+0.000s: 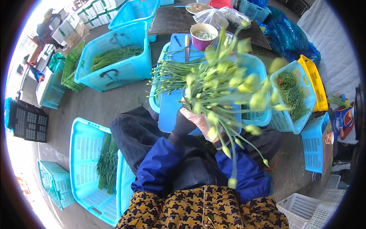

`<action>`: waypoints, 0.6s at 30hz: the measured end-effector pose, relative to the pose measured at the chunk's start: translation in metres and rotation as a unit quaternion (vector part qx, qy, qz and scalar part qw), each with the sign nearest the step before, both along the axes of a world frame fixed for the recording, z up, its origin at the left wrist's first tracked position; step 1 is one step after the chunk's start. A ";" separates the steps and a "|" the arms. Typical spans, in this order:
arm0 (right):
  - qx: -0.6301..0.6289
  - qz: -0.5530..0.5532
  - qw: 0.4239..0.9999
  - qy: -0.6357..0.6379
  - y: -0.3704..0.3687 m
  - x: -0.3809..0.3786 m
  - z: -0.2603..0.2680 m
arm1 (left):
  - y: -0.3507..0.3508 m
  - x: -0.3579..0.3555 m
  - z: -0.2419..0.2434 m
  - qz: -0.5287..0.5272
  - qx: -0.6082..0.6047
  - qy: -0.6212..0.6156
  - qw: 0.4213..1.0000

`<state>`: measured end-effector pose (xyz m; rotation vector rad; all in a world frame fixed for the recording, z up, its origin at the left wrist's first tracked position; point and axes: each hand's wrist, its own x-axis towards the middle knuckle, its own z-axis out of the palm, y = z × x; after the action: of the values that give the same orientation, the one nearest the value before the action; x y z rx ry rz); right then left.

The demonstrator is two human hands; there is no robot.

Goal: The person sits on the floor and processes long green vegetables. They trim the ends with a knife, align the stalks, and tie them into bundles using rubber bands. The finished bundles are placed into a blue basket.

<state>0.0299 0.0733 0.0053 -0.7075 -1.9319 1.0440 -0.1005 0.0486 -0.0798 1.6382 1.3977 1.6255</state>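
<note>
A large bunch of budded garlic chive stems [200,86] is held up before me, its pale green buds blurred at the right. My right hand [201,121], in a thin clear plastic glove, grips the bunch from below. Most of my left hand [186,100] is hidden by the stems and the other hand; it closes around the bunch at its left side. Beneath lies a blue cutting board [171,114], set across a light-blue plastic basket [155,100]. More budded stems [174,71] lie on the board's far part, near a wooden-handled knife [187,48].
A small blue-handled knife [177,40] and a purple-and-white tub [200,43] stand beyond. Blue crates with greens are at the far left [114,68], near left [88,171] and right [303,114]. A dark board [168,21] carries plastic bags. Another person [47,28] is far left.
</note>
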 end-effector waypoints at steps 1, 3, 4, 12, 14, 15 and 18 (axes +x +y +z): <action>-0.115 0.007 0.993 0.029 0.000 0.000 -0.005 | -0.003 -0.004 -0.001 0.003 -0.008 0.009 1.000; -0.158 -0.022 0.987 -0.029 0.005 -0.003 -0.005 | 0.002 -0.001 0.007 -0.026 -0.036 0.002 0.999; -0.149 -0.023 0.987 -0.062 0.005 -0.015 0.002 | 0.001 -0.007 0.013 -0.034 -0.061 0.004 0.998; -0.210 0.021 0.977 -0.003 0.008 -0.033 0.076 | -0.006 0.018 0.033 -0.002 -0.053 -0.240 0.969; -0.283 0.034 0.959 0.002 0.004 -0.021 0.103 | -0.023 0.017 0.065 -0.057 -0.101 -0.304 0.946; -0.299 0.045 0.953 -0.016 0.007 -0.013 0.106 | -0.033 0.020 0.071 -0.105 -0.146 -0.448 0.876; -0.173 0.028 0.983 -0.052 0.019 0.026 0.064 | -0.041 0.025 0.062 -0.181 -0.153 -0.607 0.759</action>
<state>0.0559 0.0923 0.0698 -0.9197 -1.8865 1.4233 -0.0755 0.0076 -0.0173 0.3390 0.5254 1.5505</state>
